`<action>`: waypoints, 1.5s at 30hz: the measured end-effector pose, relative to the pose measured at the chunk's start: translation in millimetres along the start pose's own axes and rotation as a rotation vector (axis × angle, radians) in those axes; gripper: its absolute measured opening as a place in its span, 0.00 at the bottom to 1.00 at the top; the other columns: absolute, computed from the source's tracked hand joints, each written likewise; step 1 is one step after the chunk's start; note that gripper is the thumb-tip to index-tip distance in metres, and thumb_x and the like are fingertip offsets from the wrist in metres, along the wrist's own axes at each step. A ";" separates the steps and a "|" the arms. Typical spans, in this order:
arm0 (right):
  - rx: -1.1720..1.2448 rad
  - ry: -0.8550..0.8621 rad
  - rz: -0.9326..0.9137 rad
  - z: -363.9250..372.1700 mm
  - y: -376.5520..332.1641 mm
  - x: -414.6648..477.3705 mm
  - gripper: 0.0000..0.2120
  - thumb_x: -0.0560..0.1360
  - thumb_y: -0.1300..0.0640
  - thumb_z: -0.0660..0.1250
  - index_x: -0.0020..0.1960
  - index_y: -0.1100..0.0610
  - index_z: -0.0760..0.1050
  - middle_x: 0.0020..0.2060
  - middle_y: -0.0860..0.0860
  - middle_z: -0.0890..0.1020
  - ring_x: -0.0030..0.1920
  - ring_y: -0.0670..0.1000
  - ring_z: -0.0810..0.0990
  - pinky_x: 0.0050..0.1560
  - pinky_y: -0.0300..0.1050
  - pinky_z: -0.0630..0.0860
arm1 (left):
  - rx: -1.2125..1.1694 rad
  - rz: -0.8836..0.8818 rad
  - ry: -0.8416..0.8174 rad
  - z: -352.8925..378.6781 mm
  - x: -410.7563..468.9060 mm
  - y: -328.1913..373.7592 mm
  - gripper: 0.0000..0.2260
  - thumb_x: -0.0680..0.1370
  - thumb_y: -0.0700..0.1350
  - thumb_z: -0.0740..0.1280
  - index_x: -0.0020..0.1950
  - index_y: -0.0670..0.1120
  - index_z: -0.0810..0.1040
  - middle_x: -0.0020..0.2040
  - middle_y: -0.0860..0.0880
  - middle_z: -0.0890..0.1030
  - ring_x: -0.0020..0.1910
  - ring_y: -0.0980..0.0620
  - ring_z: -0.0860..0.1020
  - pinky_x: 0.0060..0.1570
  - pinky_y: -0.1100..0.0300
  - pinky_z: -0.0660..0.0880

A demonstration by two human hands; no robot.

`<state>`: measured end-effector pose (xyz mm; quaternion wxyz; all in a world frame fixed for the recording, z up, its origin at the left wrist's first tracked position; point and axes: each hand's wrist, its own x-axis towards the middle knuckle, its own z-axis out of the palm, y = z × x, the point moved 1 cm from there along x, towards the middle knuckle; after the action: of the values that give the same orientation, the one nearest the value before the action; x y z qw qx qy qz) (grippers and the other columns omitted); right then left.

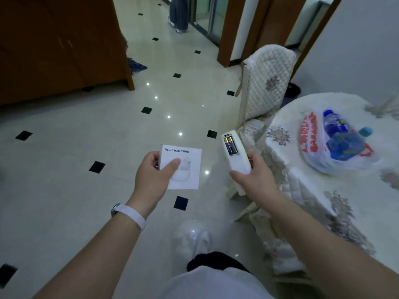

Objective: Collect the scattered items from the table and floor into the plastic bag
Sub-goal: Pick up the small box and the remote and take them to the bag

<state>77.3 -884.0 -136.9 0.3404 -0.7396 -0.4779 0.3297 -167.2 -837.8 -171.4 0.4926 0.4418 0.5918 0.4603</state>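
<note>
Left hand (151,171) gripping earbuds box (183,167), right hand (257,175) gripping remote (235,152); plastic bag (336,143) on table (302,190) beyond chair (265,83).

Cloth-covered table (302,117) bearing plastic bag (313,156) of bottles (341,139).

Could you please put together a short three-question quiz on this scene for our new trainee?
1. True or false: the left hand holds a white box.
2. What shows in the open back of the remote held by the right hand?
3. The plastic bag lies on: A) floor B) table C) chair

Key: 1 true; 2 two batteries; 3 B.
</note>
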 end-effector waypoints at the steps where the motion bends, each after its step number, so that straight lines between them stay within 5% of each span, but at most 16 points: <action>1: -0.003 0.017 0.014 -0.3 1.8 13.7 0.23 0.71 0.55 0.73 0.63 0.48 0.68 0.51 0.46 0.77 0.45 0.40 0.76 0.33 0.36 0.73 | 0.009 -0.005 -0.009 5.3 15.7 -0.2 0.10 0.73 0.48 0.75 0.51 0.52 0.77 0.48 0.52 0.84 0.46 0.52 0.83 0.43 0.56 0.79; 10: 0.117 0.140 0.110 -0.1 7.7 169.5 0.23 0.71 0.56 0.73 0.62 0.50 0.68 0.52 0.48 0.77 0.46 0.46 0.77 0.42 0.47 0.80 | 0.126 -0.019 -0.108 67.5 167.3 23.1 0.11 0.73 0.47 0.76 0.51 0.50 0.78 0.48 0.50 0.84 0.47 0.48 0.83 0.46 0.49 0.81; 14: 0.154 0.155 0.157 -3.0 -7.3 231.4 0.21 0.71 0.55 0.73 0.58 0.48 0.67 0.48 0.47 0.77 0.43 0.47 0.78 0.36 0.53 0.81 | 0.181 0.020 -0.172 100.6 230.5 56.4 0.10 0.73 0.46 0.76 0.51 0.50 0.78 0.48 0.50 0.84 0.46 0.48 0.83 0.43 0.53 0.79; 20: 0.146 0.250 0.181 -20.3 -24.8 301.1 0.20 0.70 0.55 0.73 0.57 0.48 0.67 0.47 0.44 0.76 0.43 0.41 0.76 0.40 0.45 0.78 | 0.139 0.073 -0.268 150.1 303.6 93.6 0.12 0.73 0.44 0.76 0.53 0.47 0.78 0.49 0.49 0.84 0.46 0.49 0.83 0.47 0.52 0.80; 26: 0.132 0.347 0.270 -22.6 -27.4 342.6 0.22 0.72 0.55 0.73 0.61 0.48 0.66 0.47 0.43 0.74 0.43 0.37 0.73 0.32 0.34 0.69 | 0.137 0.061 -0.406 180.8 375.9 95.9 0.11 0.73 0.43 0.75 0.52 0.48 0.78 0.49 0.49 0.84 0.46 0.49 0.83 0.47 0.51 0.80; 32: 0.131 0.528 0.417 -6.4 -41.0 375.3 0.26 0.69 0.52 0.74 0.63 0.49 0.67 0.50 0.45 0.76 0.45 0.48 0.79 0.40 0.52 0.80 | 0.152 0.059 -0.616 210.0 458.7 102.0 0.11 0.73 0.45 0.75 0.53 0.49 0.78 0.49 0.50 0.84 0.46 0.49 0.83 0.46 0.51 0.81; 36: 0.181 0.677 0.492 6.2 -53.9 386.1 0.25 0.71 0.55 0.74 0.64 0.51 0.67 0.51 0.48 0.77 0.44 0.44 0.78 0.33 0.41 0.74 | 0.185 0.089 -0.757 234.4 513.9 112.7 0.10 0.73 0.46 0.75 0.51 0.49 0.78 0.48 0.50 0.84 0.45 0.49 0.83 0.44 0.51 0.80; 41: 0.106 0.813 0.624 4.8 -60.1 377.0 0.25 0.70 0.55 0.74 0.63 0.50 0.68 0.52 0.47 0.75 0.48 0.49 0.76 0.47 0.54 0.80 | 0.200 0.082 -0.913 281.6 537.7 119.5 0.11 0.74 0.46 0.75 0.53 0.47 0.78 0.49 0.49 0.84 0.46 0.47 0.82 0.43 0.51 0.80; 45: 0.112 0.968 0.708 -21.2 -49.8 360.5 0.26 0.70 0.55 0.75 0.64 0.52 0.68 0.53 0.47 0.75 0.51 0.49 0.74 0.45 0.45 0.75 | 0.217 0.093 -1.079 336.4 524.0 123.9 0.10 0.74 0.47 0.75 0.52 0.49 0.78 0.49 0.49 0.84 0.45 0.47 0.83 0.37 0.53 0.78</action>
<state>187.9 -536.8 -143.0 0.4270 -0.9009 0.0248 0.0735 109.3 -266.2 -172.9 0.6568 0.6889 0.2795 0.1262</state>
